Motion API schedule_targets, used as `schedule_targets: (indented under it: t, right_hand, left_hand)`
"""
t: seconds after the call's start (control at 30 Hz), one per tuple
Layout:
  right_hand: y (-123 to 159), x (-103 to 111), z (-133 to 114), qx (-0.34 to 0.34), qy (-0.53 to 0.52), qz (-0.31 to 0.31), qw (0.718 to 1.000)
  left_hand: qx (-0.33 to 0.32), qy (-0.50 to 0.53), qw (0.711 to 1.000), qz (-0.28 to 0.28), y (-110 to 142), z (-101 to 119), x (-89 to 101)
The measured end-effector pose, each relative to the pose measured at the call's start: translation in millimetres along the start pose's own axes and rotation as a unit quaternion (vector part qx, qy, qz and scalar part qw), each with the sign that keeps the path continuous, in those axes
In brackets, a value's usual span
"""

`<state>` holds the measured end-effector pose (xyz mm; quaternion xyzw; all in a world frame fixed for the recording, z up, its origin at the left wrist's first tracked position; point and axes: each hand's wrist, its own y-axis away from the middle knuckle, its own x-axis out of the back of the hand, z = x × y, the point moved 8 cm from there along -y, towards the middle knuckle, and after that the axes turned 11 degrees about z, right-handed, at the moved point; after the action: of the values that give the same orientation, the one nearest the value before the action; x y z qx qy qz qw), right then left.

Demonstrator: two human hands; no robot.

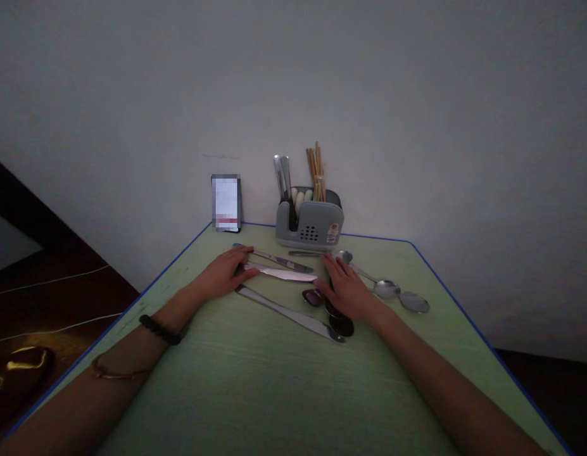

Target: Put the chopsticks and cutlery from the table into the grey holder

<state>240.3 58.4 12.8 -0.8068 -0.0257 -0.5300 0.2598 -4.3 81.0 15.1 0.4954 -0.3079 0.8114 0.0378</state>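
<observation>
My left hand (227, 272) lies with its fingers outstretched over the handle ends of two table knives, an upper knife (286, 261) and a middle knife (288, 275). Just below that hand, a third knife (286, 312) slants toward the right. My right hand (349, 292) rests with fingers spread over dark brown spoons; one bowl (313, 297) shows by the thumb and another (341, 325) below the palm. To its right are metal spoons, among them a middle spoon (387, 289) and an outer spoon (415, 302). The right hand partly hides several handles.
A grey cutlery caddy (287, 240) stands against the wall (416, 126), holding wooden chopsticks (316, 166), metal handles (282, 175) and white handles (300, 201). Left of it a phone (226, 201) leans on the wall. The green table (274, 392) has a blue edge.
</observation>
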Motion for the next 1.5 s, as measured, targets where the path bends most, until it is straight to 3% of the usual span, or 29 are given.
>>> schedule_targets:
  t: [0.17,0.27,0.43,0.6,0.7,0.83,0.97,1.03,1.1,1.2,1.27,1.33,1.43,1.5]
  right_hand:
    - [-15.7,30.6,8.0,0.045,-0.040,0.006,0.998]
    - [-18.3,46.5,15.7,0.055,0.000,-0.056,0.997]
    - [-5.0,48.0,36.6,-0.022,0.114,-0.204,0.972]
    - [-2.0,43.5,20.5,-0.014,0.082,-0.232,0.969]
    - [-5.3,44.8,12.1,-0.008,0.052,-0.218,0.974]
    - [-15.8,63.6,-2.3,-0.007,0.035,-0.107,0.994]
    - [-23.5,86.4,-39.7,0.017,-0.013,-0.033,0.999]
    - [-29.4,93.5,-60.5,0.031,-0.019,-0.047,0.998]
    - [-36.8,95.6,-75.7,0.036,-0.009,-0.101,0.994]
    - [-48.6,99.0,-83.4,0.010,-0.013,-0.192,0.981]
    - [-58.2,107.7,-84.6,0.005,-0.052,-0.197,0.979]
    - [-67.8,120.0,-83.9,0.025,-0.093,-0.161,0.982]
    - [-75.0,129.7,-75.8,0.047,-0.120,-0.127,0.983]
    - [-77.2,128.1,-69.0,0.041,-0.143,-0.131,0.980]
  left_hand:
    - [-0.006,-0.027,1.000,0.008,1.4,2.9,-0.9]
    - [-0.005,-0.029,1.000,0.007,1.2,1.9,-1.5]
    - [0.002,-0.021,1.000,0.004,0.7,1.5,-1.3]
    - [0.011,0.002,1.000,0.026,-0.3,2.1,3.2]
    - [0.006,0.014,0.996,0.083,-1.7,2.8,13.0]
    - [-0.021,0.026,0.989,0.147,-1.4,13.8,23.9]
    - [-0.027,0.060,0.984,0.168,-11.9,36.1,34.5]
    - [-0.020,0.080,0.987,0.141,-27.8,49.2,41.3]
    - [-0.020,0.112,0.988,0.108,-48.6,65.1,54.4]
    - [-0.037,0.150,0.983,0.096,-78.8,92.7,88.9]
    - [-0.053,0.150,0.981,0.109,-91.9,110.4,113.4]
    - [-0.062,0.165,0.975,0.133,-98.8,123.2,131.6]
    - [0.004,0.239,0.947,0.215,-103.3,116.2,144.4]
    - [0.086,0.330,0.904,0.256,-105.7,97.9,137.8]
